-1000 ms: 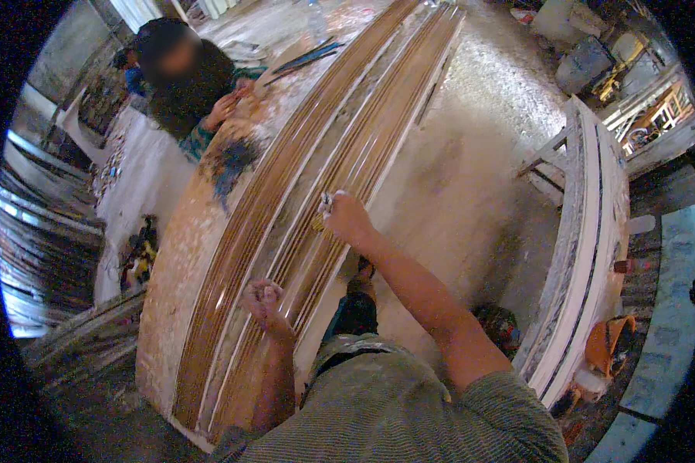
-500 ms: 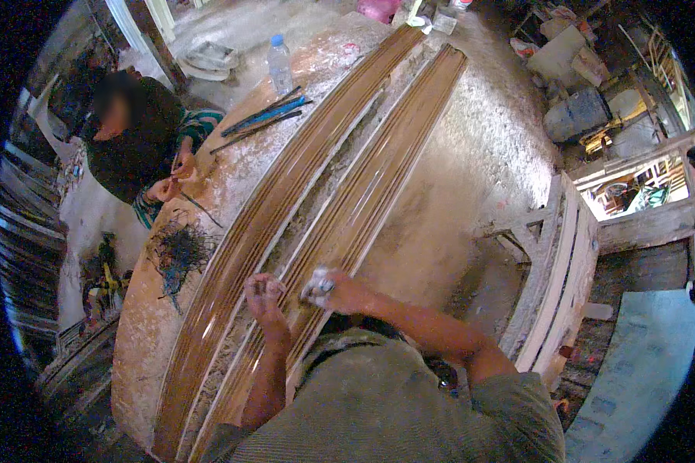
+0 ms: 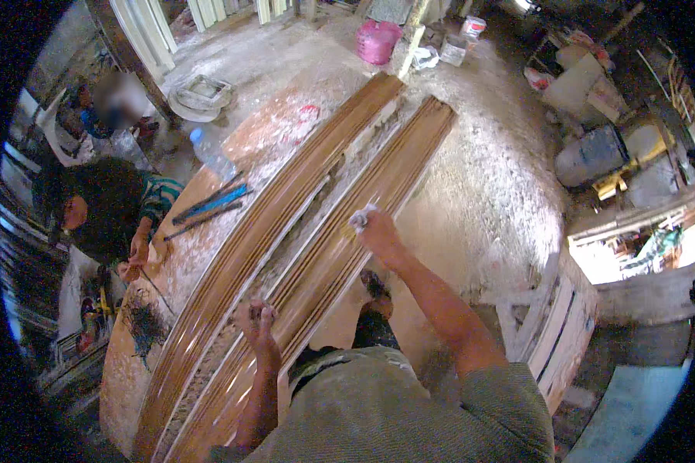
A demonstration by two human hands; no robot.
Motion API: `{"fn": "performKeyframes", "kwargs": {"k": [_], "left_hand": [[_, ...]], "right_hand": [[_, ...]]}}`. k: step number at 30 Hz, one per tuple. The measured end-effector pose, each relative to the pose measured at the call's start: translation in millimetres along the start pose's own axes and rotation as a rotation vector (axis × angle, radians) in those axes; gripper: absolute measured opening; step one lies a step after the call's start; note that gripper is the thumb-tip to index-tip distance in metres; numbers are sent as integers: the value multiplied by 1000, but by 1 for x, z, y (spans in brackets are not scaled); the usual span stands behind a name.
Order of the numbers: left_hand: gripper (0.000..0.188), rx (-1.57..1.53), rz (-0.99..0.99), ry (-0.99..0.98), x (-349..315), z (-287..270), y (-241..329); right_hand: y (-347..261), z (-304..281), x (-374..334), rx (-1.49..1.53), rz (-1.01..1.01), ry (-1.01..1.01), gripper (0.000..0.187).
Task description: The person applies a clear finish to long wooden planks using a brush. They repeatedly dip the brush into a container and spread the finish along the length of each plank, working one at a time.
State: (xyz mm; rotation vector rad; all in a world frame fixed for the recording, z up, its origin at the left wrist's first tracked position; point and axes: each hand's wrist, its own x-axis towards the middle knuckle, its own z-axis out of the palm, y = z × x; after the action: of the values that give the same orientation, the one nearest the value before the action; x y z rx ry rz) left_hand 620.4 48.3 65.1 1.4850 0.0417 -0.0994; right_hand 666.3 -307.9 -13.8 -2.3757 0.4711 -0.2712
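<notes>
Two long glossy brown grooved mouldings (image 3: pixel 316 309) (image 3: pixel 232 270) lie side by side, running from near left to far right. My right hand (image 3: pixel 382 241) is closed on a crumpled white cloth (image 3: pixel 361 217), which rests on the right moulding about midway along. Over the strip between the two mouldings is my left hand (image 3: pixel 258 322), nearer to me, with its fingers curled. Whatever it may hold is hidden, and its fingertips look pale and dusty.
A co-worker (image 3: pixel 104 201) sits at the left, hands on a thin dark strand near a dark tangle (image 3: pixel 147 320). Blue and black strips (image 3: pixel 212 207) and a plastic bottle (image 3: pixel 212 154) lie beyond. A pink bag (image 3: pixel 378 42) stands far off; a wooden bench (image 3: pixel 556 332) stands right.
My right hand has moved forward and right along the moulding with the cloth. My left hand stays near the same stretch. The view has tilted up, showing more floor beyond.
</notes>
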Motion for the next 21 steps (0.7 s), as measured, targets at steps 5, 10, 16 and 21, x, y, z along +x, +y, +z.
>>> {"fn": "performKeyframes", "kwargs": {"k": [5,10,16,21], "left_hand": [[11,5,-99,148,-5,106,29],[15,111,-146,205,-19,159,35],[14,193,-146,328,-33,163,35],[18,208,-197,509,-68,151,46]], "right_hand": [[156,-71,170,-199,43,154,17],[270,-165,322,-746,-434,450,14],[360,-242,422,-599,88,317,30],[416,-212,357,-928,9,121,68]]}}
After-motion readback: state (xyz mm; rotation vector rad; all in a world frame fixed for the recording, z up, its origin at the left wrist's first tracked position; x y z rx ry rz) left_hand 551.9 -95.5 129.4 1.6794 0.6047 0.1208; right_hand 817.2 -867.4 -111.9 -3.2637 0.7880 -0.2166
